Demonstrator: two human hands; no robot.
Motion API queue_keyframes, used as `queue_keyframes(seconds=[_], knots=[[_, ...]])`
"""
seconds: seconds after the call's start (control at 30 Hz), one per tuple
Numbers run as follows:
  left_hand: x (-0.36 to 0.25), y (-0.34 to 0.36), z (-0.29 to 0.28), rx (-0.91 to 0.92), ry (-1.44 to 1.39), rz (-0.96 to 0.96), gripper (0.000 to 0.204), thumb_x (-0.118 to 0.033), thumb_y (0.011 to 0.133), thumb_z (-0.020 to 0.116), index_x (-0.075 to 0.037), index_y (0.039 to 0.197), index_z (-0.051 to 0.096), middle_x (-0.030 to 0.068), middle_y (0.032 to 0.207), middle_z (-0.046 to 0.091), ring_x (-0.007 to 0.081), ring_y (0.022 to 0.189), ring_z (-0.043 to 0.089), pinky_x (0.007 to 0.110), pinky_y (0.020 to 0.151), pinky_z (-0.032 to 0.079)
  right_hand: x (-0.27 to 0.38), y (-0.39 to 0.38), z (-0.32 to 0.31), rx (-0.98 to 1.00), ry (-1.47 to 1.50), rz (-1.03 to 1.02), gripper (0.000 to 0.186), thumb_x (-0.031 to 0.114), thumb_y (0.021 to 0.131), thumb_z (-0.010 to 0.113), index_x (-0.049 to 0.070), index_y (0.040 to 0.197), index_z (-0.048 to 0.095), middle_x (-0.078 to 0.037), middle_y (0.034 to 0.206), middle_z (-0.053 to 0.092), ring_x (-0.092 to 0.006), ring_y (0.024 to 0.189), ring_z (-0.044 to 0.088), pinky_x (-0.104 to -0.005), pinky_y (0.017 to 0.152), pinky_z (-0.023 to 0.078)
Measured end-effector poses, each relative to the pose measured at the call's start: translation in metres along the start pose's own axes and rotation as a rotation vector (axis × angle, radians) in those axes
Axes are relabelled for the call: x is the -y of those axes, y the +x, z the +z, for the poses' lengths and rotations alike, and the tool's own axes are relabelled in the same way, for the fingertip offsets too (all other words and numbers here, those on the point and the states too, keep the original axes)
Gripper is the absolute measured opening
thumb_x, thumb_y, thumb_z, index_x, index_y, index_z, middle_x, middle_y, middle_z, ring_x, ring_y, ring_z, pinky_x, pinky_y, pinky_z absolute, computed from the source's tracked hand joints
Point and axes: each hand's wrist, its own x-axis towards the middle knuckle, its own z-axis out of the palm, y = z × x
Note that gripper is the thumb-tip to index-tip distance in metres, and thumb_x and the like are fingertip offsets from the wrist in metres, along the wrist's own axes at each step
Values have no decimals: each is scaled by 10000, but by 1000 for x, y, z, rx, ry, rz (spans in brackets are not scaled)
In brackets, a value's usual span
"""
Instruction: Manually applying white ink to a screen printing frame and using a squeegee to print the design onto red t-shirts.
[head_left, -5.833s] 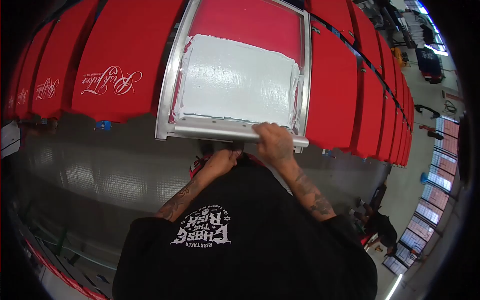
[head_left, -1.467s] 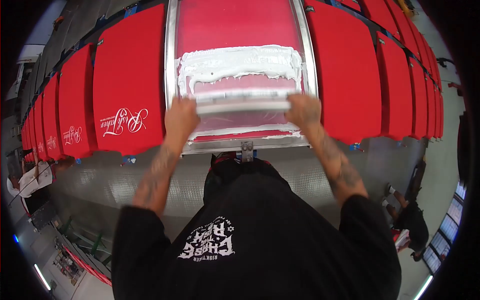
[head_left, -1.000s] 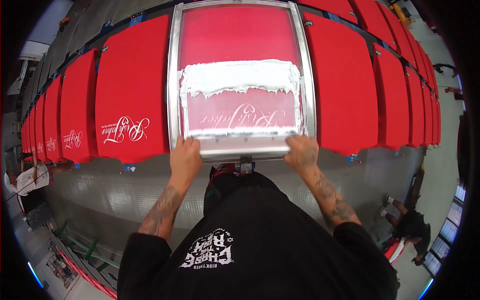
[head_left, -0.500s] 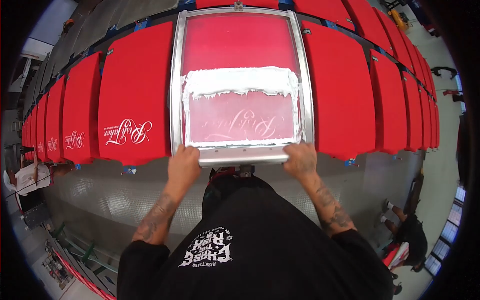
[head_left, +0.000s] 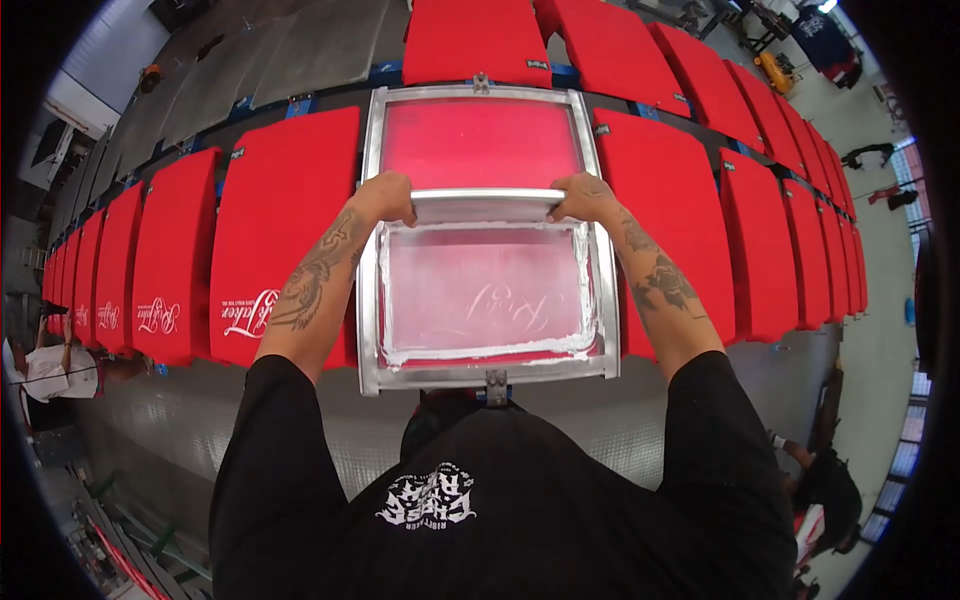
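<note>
Head view: left hand (head_left: 390,197) and right hand (head_left: 585,198) both closed on squeegee (head_left: 485,207), one per end. Squeegee lies crosswise over screen (head_left: 368,310), just above centre of view. White ink (head_left: 405,354) lines screen's lower edge. Red shirts either side, left (head_left: 285,200) and right (head_left: 660,220).

From where I stand the squeegee (head_left: 487,207) gleams, smooth metal like the frame (head_left: 373,140); red cloth (head_left: 672,180) at three o'clock looks matt, grey boards (head_left: 315,45) at eleven dull.

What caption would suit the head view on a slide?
Left grip and right grip hold a metal squeegee across a framed screen between red fabric panels.
</note>
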Motion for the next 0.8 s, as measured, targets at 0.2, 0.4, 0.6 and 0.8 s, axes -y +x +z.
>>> queue_keyframes(seconds=[0.2, 0.4, 0.6, 0.8], knots=[[6, 11, -54, 30, -12, 88, 416, -291, 624, 877, -23, 927, 778, 206, 878, 734, 368, 807, 711, 416, 767, 557, -2, 12, -44, 69, 199, 64, 461, 289, 661, 856, 92, 1062, 744, -154, 962, 741, -311, 934, 698, -384, 864, 516], [9, 17, -6, -184, -33, -15, 510, -251, 655, 850, -8, 1078, 702, 203, 1114, 682, 350, 1070, 649, 428, 900, 525, -5, 67, -9, 205, -112, 11, 449, 298, 672, 794, 104, 1074, 746, -187, 933, 731, -340, 974, 697, -393, 895, 515], [-75, -147, 126, 431, -686, 162, 456, -373, 945, 640, -17, 1230, 627, 149, 1131, 685, 276, 1004, 670, 418, 912, 534, 54, 21, 43, -15, -13, -196, 380, 225, 721, 705, 132, 1089, 692, -135, 1008, 729, -330, 983, 691, -458, 833, 556], [-239, -234, 262, 223, -1353, -426, 605, -574, 1013, 460, -20, 897, 677, 89, 808, 685, 204, 693, 642, 344, 632, 519, 56, 36, 34, -19, -91, -263, 354, 206, 752, 692, 126, 1096, 697, -164, 936, 723, -354, 920, 696, -464, 815, 553]])
